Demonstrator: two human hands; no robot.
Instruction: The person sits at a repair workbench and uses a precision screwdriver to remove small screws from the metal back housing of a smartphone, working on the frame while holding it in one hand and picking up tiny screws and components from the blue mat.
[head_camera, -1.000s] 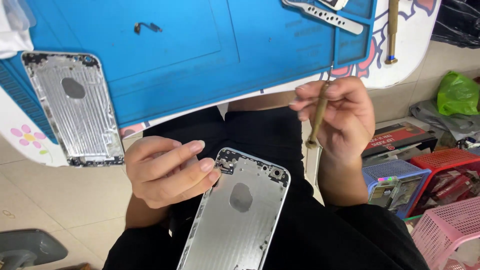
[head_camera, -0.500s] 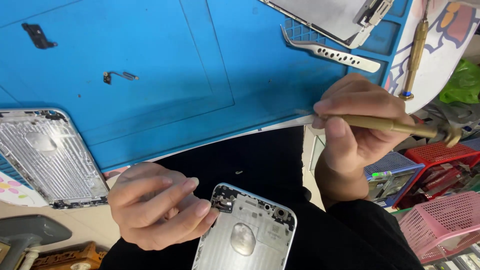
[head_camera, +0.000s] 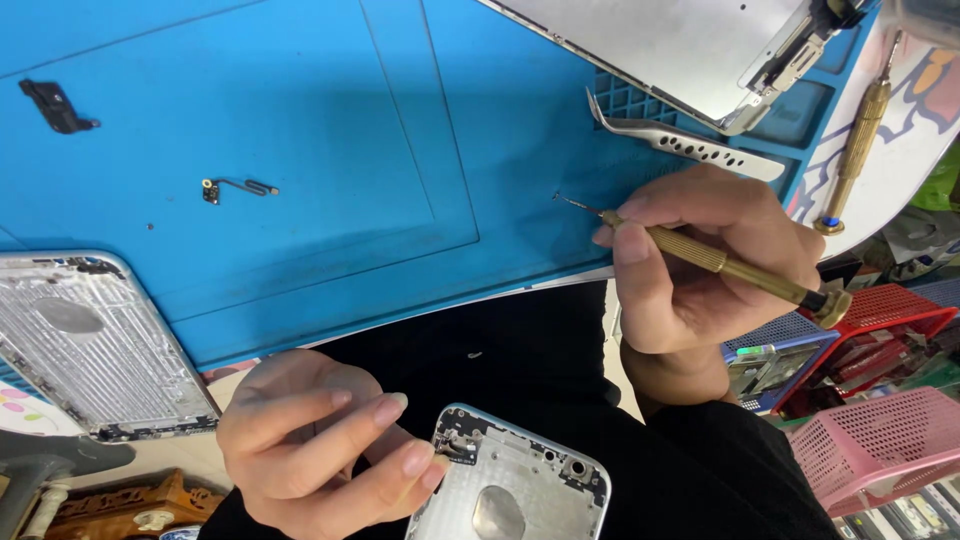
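Note:
My left hand (head_camera: 320, 450) grips the top corner of a silver phone back housing (head_camera: 515, 485) that rests on my lap, inner side up. My right hand (head_camera: 700, 265) holds a brass precision screwdriver (head_camera: 720, 262); its thin tip points left and hovers just over the blue work mat (head_camera: 330, 120) near the mat's front edge. A second silver housing (head_camera: 85, 345) lies at the mat's left end. A small flex cable part (head_camera: 238, 187) and a small black part (head_camera: 55, 105) lie loose on the mat.
Silver tweezers (head_camera: 690, 145) lie on the mat beyond my right hand, beside a phone screen assembly (head_camera: 680, 45). Another brass screwdriver (head_camera: 855, 140) rests at the table's right edge. Red, blue and pink baskets (head_camera: 880, 440) stand on the floor at right.
My right hand turned the screwdriver from upright to level and brought its tip to the mat. The view moved closer to the table. My left hand kept hold of the housing.

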